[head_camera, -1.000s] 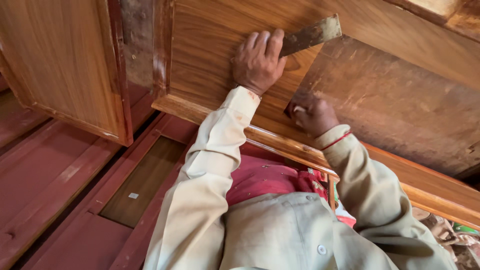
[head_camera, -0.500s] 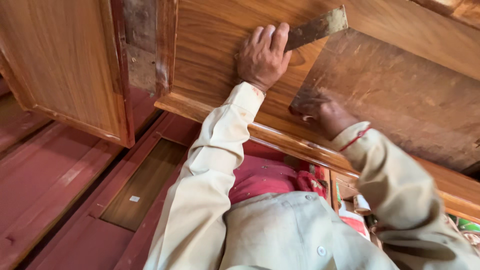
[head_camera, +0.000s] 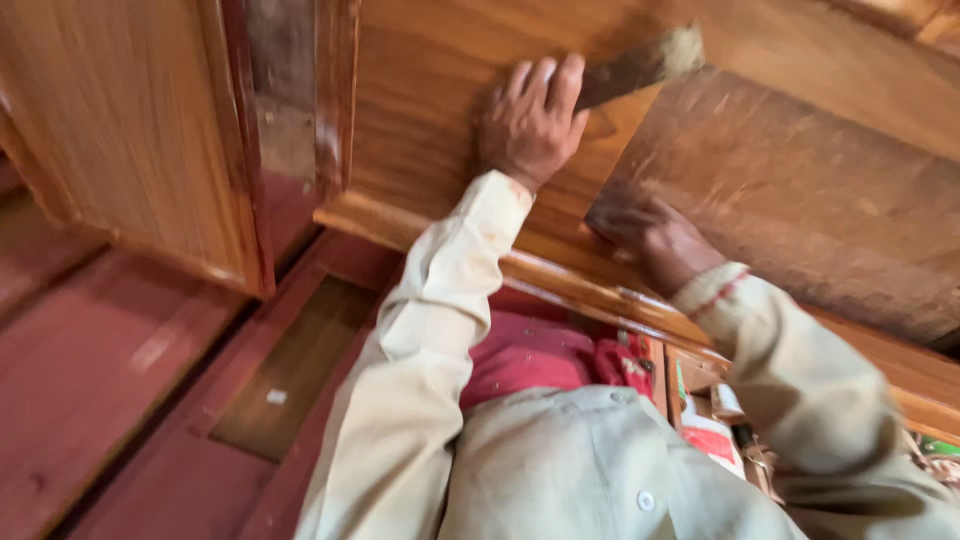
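My left hand (head_camera: 530, 120) lies on a varnished light wooden panel (head_camera: 430, 110), its fingers closed over the near end of a flat, dull blade-like tool (head_camera: 640, 62). The tool points up and to the right, its tip at the edge of a darker, rougher wooden board (head_camera: 800, 190). My right hand (head_camera: 655, 240) grips the lower left corner of that dark board, fingers curled around it. Both arms are in beige sleeves. The picture is blurred by motion.
A light wooden door or cabinet side (head_camera: 120, 130) stands at the left, with a dark gap beside it. Red-brown floor planks (head_camera: 100, 380) run below. A wooden ledge (head_camera: 590, 285) passes under my hands. Red cloth (head_camera: 540, 355) and small packets (head_camera: 705, 420) lie beneath it.
The view has shifted slightly and blurred. My right hand has slid a little to the right along the dark board's corner. My left hand stays on the tool.
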